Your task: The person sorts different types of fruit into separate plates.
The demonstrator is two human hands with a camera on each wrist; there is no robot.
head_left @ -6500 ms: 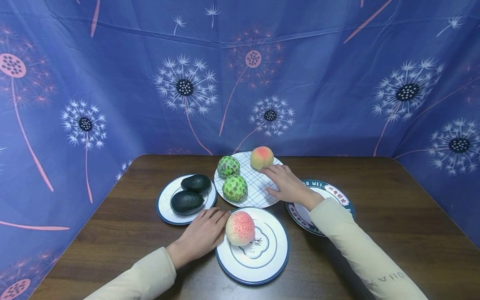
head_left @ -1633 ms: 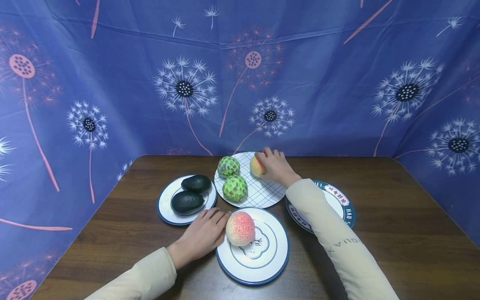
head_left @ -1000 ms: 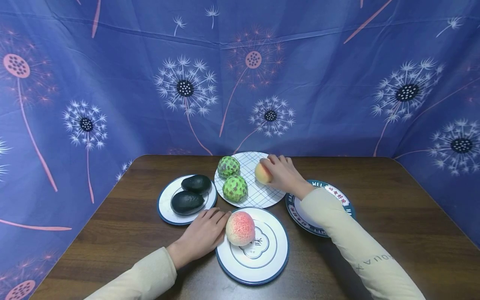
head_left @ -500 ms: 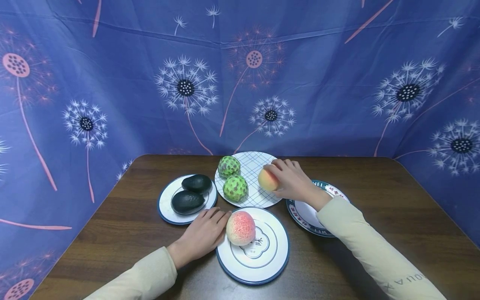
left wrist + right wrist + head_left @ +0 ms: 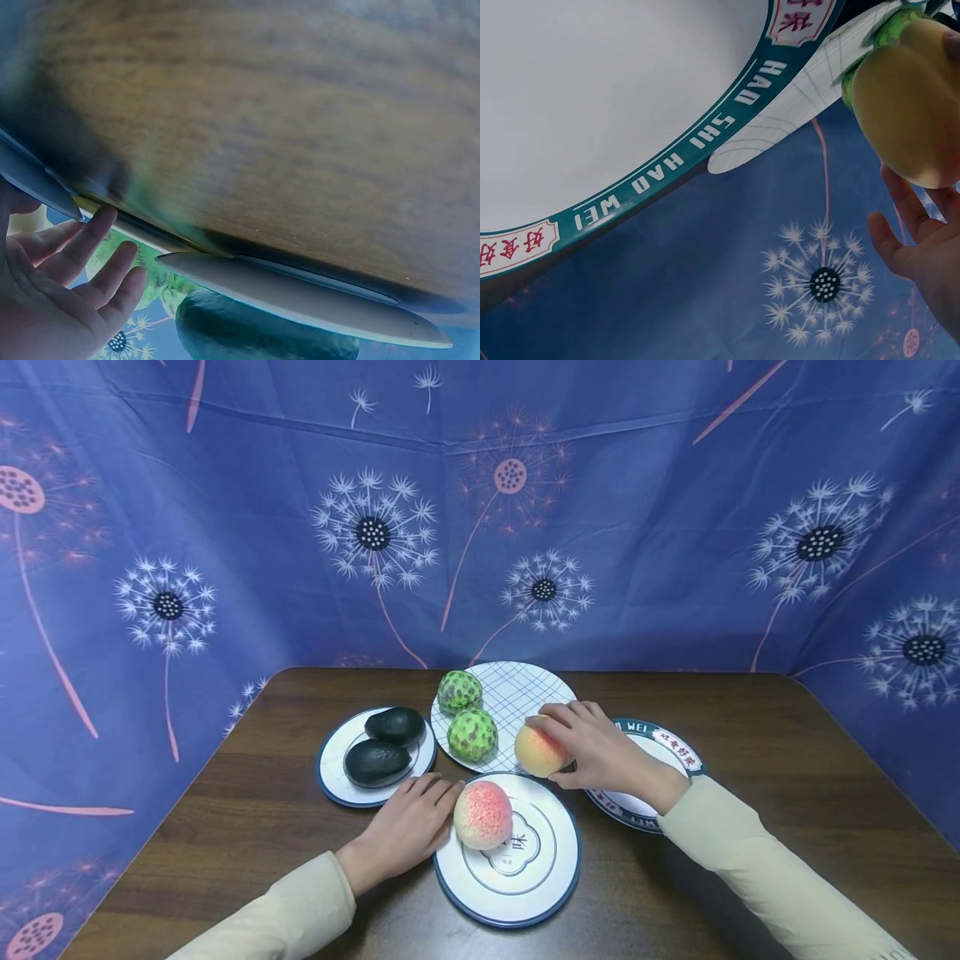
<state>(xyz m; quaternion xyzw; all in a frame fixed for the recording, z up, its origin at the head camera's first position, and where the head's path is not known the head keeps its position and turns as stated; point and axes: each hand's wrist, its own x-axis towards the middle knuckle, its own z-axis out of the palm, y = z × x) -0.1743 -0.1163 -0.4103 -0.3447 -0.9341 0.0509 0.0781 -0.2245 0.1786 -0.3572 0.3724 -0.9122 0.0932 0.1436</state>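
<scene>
Counting four plates (image 5: 532, 881) in all here: one checked plate (image 5: 510, 689), one plate with rim lettering (image 5: 677, 750), two blue-rimmed white plates (image 5: 333, 775). Fruit-wise, looking at six, in pairs: one yellowish peach (image 5: 536, 755) plus one pinkish peach (image 5: 483, 815), so two peaches, then two dark avocados (image 5: 377, 763) and two spotty green fruits (image 5: 472, 735). Beyond that, also one left hand (image 5: 405, 831), one right hand (image 5: 600, 752), two pale sleeves (image 5: 288, 914), one wooden table (image 5: 795, 768) and one blue dandelion cloth (image 5: 645, 485), tbh.

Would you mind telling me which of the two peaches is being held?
The yellow-orange peach, gripped by the right hand; the pinker peach rests on the front plate.
</scene>
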